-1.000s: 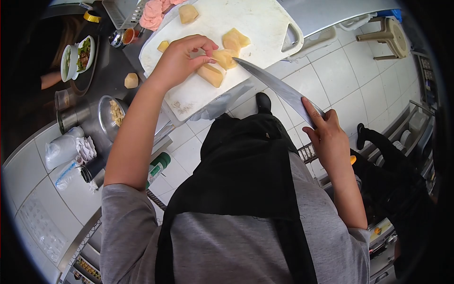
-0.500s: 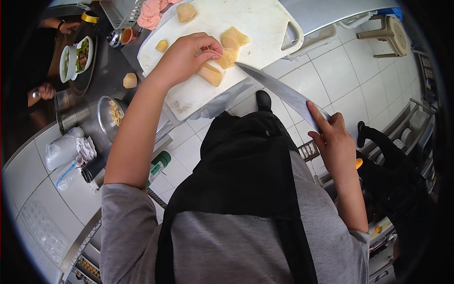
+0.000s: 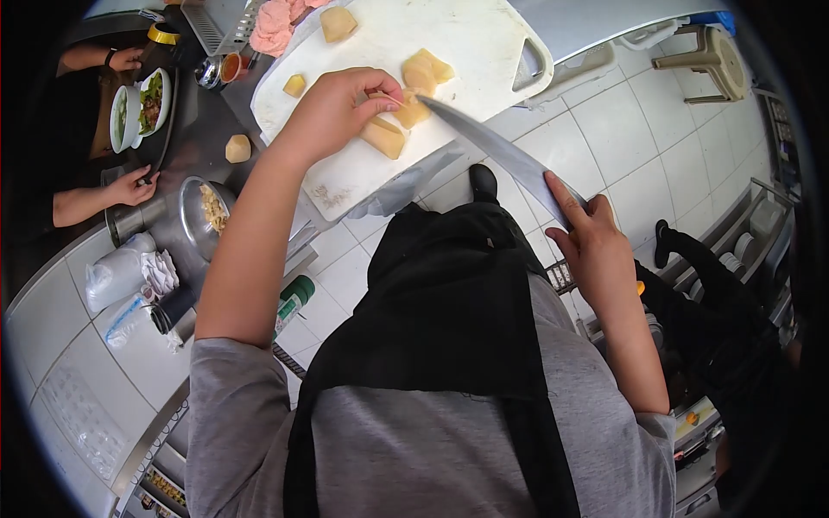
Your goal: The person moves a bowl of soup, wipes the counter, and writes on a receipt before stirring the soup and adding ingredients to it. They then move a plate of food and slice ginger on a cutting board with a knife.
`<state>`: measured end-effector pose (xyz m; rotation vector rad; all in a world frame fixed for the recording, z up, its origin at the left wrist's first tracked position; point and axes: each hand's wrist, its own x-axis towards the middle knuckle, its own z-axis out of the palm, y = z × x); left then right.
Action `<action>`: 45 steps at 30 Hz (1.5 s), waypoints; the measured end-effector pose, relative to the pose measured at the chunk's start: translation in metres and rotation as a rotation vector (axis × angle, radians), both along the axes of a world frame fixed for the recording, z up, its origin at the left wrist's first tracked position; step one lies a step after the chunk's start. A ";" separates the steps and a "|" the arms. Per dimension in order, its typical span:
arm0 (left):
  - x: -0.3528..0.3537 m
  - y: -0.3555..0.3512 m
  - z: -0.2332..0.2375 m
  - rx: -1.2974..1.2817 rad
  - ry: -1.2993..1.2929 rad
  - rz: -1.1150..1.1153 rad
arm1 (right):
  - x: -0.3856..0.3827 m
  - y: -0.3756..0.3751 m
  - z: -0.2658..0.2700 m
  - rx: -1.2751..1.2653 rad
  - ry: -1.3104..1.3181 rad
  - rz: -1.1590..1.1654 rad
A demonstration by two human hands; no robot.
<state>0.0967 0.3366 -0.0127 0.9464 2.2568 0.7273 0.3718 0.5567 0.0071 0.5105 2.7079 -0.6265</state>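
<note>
My right hand (image 3: 594,250) is closed around the handle end of a large chef's knife (image 3: 496,148), its index finger stretched along the blade. The knife's tip rests at a pale yellow slice of what looks like peeled potato (image 3: 414,112) on the white cutting board (image 3: 484,52). Thumb and fingers of my left hand (image 3: 354,104) pinch the near edge of that slice. Just below lies a thick potato chunk (image 3: 382,138), and behind the knife tip are overlapping slices (image 3: 427,67). A larger peeled piece (image 3: 338,24) and a small end piece (image 3: 294,85) sit farther off.
Left of the board are a peeled potato (image 3: 237,148), a metal bowl of cut pieces (image 3: 192,216) and a pink cloth (image 3: 275,26). A co-worker's hands (image 3: 129,186) are near white bowls of food (image 3: 151,102). A plastic stool (image 3: 712,65) stands right; another person (image 3: 717,319) is behind.
My right hand and the knife have shifted slightly left and up, the tip now over the slice. My left hand barely moved. The co-worker's nearer hand has moved right.
</note>
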 end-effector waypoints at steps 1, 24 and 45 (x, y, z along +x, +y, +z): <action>0.000 0.000 0.000 -0.009 -0.005 0.001 | 0.000 -0.001 -0.001 0.000 -0.001 0.000; 0.003 -0.005 -0.004 0.007 0.019 0.053 | -0.004 0.002 0.018 -0.106 0.005 -0.081; 0.004 -0.004 -0.006 -0.007 0.058 0.040 | -0.006 -0.011 0.020 -0.200 -0.138 0.065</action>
